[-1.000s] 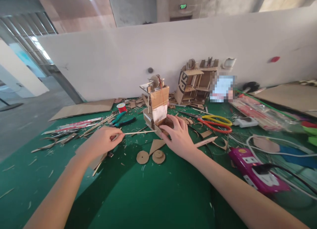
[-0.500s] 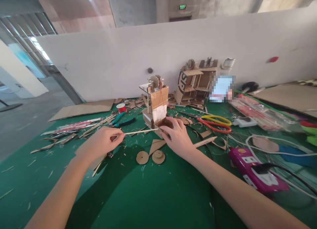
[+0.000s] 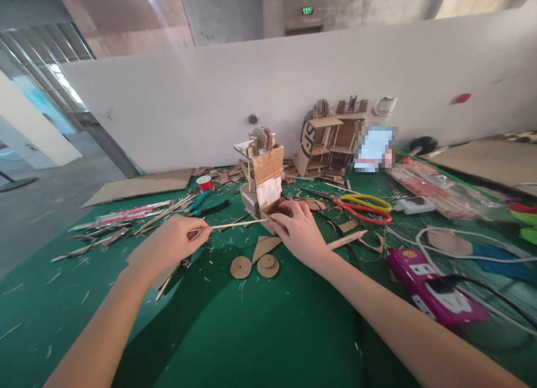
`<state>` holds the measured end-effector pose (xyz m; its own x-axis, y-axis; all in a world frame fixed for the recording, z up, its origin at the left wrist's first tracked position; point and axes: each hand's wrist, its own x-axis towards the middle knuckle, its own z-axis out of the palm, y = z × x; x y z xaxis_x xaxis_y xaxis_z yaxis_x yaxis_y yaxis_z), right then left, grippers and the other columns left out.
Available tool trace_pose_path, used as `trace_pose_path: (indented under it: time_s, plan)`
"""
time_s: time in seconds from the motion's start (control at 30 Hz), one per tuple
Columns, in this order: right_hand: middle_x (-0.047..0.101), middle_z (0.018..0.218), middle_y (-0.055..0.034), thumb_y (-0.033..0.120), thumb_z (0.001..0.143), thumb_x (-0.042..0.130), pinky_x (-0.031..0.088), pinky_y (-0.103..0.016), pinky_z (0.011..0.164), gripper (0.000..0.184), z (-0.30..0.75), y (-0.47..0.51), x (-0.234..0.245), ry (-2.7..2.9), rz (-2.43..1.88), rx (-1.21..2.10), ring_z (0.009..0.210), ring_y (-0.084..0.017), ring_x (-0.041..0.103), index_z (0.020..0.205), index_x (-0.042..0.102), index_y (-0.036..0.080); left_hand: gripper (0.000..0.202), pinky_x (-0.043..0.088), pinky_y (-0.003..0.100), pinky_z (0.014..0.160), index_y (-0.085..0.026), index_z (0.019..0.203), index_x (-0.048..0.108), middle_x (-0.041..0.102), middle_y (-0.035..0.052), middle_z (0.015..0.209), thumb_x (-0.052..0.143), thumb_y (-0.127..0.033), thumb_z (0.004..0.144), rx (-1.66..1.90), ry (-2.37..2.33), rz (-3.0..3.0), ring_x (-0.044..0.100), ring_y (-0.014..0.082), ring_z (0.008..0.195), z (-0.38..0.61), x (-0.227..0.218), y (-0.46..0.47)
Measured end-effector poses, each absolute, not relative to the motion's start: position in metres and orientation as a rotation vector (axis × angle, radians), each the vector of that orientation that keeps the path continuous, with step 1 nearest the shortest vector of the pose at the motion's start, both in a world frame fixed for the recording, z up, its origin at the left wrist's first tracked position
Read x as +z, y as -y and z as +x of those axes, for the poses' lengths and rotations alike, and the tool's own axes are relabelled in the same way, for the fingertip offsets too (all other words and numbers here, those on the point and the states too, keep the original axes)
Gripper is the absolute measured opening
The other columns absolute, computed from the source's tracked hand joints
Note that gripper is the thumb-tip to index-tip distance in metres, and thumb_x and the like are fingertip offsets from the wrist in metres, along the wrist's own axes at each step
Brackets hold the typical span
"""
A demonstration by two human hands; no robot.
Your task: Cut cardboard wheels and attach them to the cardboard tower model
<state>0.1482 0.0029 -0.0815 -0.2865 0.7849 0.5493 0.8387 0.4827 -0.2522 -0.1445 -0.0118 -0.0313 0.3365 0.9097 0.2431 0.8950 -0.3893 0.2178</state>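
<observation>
My left hand (image 3: 187,234) pinches one end of a thin wooden stick (image 3: 239,224). The stick's other end reaches the front of a small cardboard model (image 3: 268,170), which has a tall back wall, a wheel on top and a red thread hanging down. Around the model's open front part, my right hand (image 3: 300,226) curls with its thumb near the stick's tip; its fingertips are partly hidden behind the cardboard. Two cardboard discs, a plain one (image 3: 240,267) and one with a smaller disc on it (image 3: 268,266), lie on the green table below the hands.
Green-handled pliers (image 3: 210,204) and a red thread spool (image 3: 205,183) lie behind my left hand. Scissors (image 3: 364,206), a marker (image 3: 347,240) and a purple power strip (image 3: 436,290) are at right. A second cardboard model (image 3: 321,145) stands near the white partition (image 3: 188,108).
Both hands keep nearly the same place and grip. The view has shifted very slightly; nothing else has visibly moved.
</observation>
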Motion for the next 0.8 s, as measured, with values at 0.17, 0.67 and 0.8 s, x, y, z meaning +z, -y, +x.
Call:
trace_pose_path:
  time_s: [0.17,0.67,0.8]
  plan:
    - [0.056,0.122,-0.0093,0.035,0.095,0.05,0.047,-0.045,0.091,0.027,0.147,-0.003,-0.082,2.094,-1.324,-0.094,0.111,-0.029,0.047,0.103,0.074,0.027,0.037,0.035,0.026,0.053,-0.024,0.071,0.068,0.061,0.0006,0.058,0.043,-0.046,0.087,0.463,-1.73,2.546,0.052,0.0154,0.054,-0.141,-0.032,0.012]
    - [0.063,0.107,-0.0097,0.028,0.095,0.049,0.048,-0.041,0.094,0.029,0.145,-0.009,-0.091,2.003,-1.239,0.003,0.101,-0.026,0.052,0.101,0.076,0.021,0.048,0.022,0.026,0.043,-0.021,0.067,0.049,0.042,-0.0021,0.052,0.028,-0.055,0.093,0.126,-1.558,2.258,0.036,0.0113,0.042,-0.108,-0.048,0.024]
    - [0.064,0.108,-0.0101,0.031,0.094,0.051,0.048,-0.041,0.092,0.027,0.144,-0.008,-0.088,2.002,-1.252,0.024,0.103,-0.028,0.052,0.101,0.074,0.018,0.048,0.02,0.026,0.043,-0.021,0.068,0.052,0.044,-0.0021,0.05,0.028,-0.054,0.093,0.122,-1.619,2.299,0.036,0.0108,0.041,-0.108,-0.047,0.022]
